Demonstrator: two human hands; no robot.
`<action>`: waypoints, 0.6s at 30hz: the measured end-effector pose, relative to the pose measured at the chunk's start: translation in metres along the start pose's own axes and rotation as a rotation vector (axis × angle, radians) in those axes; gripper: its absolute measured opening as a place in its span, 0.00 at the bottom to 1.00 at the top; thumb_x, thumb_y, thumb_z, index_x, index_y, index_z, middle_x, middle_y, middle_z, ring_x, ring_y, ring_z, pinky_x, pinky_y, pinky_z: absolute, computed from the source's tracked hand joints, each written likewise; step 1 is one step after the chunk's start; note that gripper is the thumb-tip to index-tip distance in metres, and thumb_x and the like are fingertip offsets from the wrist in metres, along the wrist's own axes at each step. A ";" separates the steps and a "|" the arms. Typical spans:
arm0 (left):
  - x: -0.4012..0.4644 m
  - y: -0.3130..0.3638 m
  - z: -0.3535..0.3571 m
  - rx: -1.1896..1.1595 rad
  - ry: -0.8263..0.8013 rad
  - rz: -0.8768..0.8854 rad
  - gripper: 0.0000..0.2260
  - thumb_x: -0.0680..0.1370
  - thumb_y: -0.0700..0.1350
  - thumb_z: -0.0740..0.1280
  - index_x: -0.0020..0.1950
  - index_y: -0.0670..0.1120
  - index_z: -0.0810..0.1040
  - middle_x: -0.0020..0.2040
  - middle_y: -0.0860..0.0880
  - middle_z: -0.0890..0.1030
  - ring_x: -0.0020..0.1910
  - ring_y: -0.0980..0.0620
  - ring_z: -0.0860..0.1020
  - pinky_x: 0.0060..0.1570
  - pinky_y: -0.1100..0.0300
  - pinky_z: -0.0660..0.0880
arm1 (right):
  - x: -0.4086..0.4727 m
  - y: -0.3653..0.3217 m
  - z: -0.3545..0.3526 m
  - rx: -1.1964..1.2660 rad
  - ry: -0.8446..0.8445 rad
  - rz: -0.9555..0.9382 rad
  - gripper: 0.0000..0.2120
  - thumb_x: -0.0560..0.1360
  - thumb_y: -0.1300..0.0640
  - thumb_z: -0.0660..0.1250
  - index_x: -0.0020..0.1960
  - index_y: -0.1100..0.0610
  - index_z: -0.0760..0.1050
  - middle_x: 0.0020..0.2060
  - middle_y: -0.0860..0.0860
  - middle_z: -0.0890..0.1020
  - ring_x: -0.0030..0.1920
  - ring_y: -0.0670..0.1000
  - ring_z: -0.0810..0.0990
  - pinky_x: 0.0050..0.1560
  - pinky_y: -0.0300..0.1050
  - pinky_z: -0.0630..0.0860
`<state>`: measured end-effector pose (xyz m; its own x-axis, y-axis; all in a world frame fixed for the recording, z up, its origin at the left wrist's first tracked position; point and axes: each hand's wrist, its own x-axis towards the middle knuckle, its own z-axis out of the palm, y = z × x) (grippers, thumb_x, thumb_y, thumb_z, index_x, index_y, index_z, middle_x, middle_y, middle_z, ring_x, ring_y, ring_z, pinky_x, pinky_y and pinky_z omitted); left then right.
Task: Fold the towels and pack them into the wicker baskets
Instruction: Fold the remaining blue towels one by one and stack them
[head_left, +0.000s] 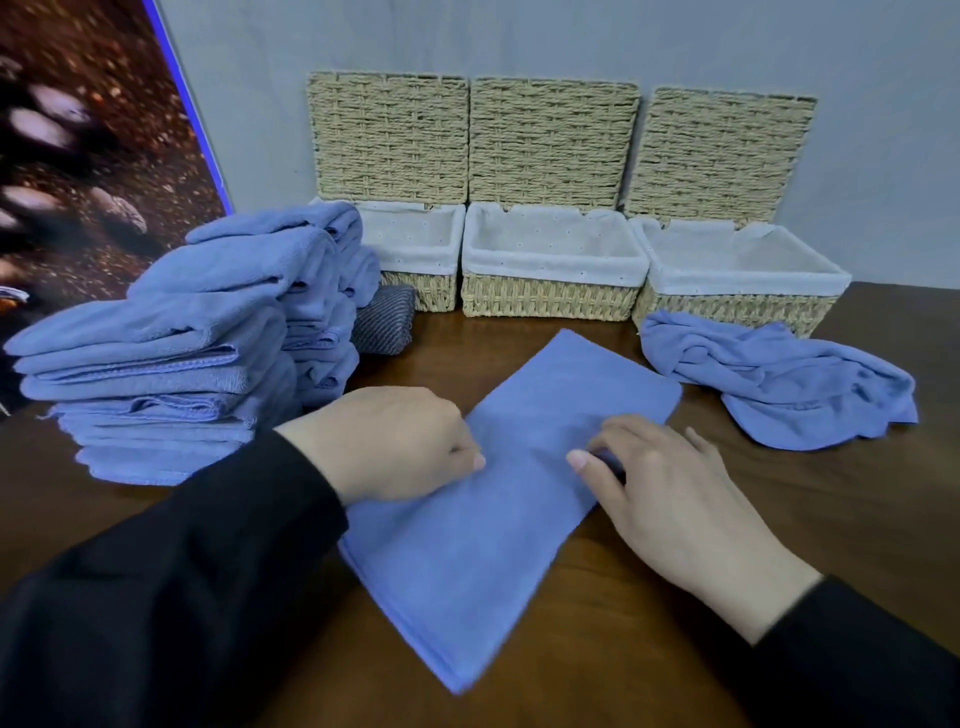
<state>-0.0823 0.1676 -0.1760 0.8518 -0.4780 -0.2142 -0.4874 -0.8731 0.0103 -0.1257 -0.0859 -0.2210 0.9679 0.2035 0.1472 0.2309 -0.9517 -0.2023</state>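
On a dark wooden surface (779, 519) before three wicker baskets (555, 270), both hands (395, 447) (675, 499) pinch a soft, limp half-folded towel (498, 519) at mid-length.

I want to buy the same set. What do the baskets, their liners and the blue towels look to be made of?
The baskets look woven from pale twisted straw or paper rope, matte; the plaited weave shows. The liners look like thin white cloth with tiny eyelets. The blue towels seem soft microfibre or terry: fuzzy nap, stitched edges.
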 end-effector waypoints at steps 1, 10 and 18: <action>0.002 -0.007 0.001 -0.102 -0.006 0.037 0.20 0.83 0.59 0.59 0.40 0.44 0.72 0.32 0.49 0.71 0.35 0.53 0.72 0.37 0.52 0.67 | 0.004 0.000 0.003 0.044 -0.040 0.023 0.31 0.77 0.29 0.40 0.62 0.43 0.74 0.63 0.38 0.73 0.67 0.44 0.72 0.75 0.59 0.61; 0.026 -0.017 0.054 -0.259 0.234 0.120 0.21 0.83 0.63 0.56 0.76 0.63 0.67 0.80 0.62 0.56 0.79 0.63 0.49 0.79 0.49 0.45 | 0.074 0.050 0.013 0.247 -0.206 -0.114 0.20 0.84 0.42 0.56 0.75 0.35 0.65 0.78 0.32 0.54 0.79 0.35 0.46 0.79 0.63 0.39; 0.022 -0.022 0.058 -0.300 0.311 0.127 0.29 0.76 0.70 0.50 0.75 0.63 0.67 0.79 0.63 0.59 0.79 0.64 0.52 0.78 0.50 0.48 | 0.059 0.048 0.009 0.358 0.196 -0.299 0.10 0.80 0.54 0.68 0.61 0.51 0.81 0.59 0.42 0.79 0.62 0.43 0.76 0.66 0.51 0.71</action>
<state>-0.0642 0.1822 -0.2372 0.8286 -0.5489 0.1099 -0.5533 -0.7731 0.3102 -0.0565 -0.1170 -0.2309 0.8254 0.3753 0.4218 0.5478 -0.7131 -0.4374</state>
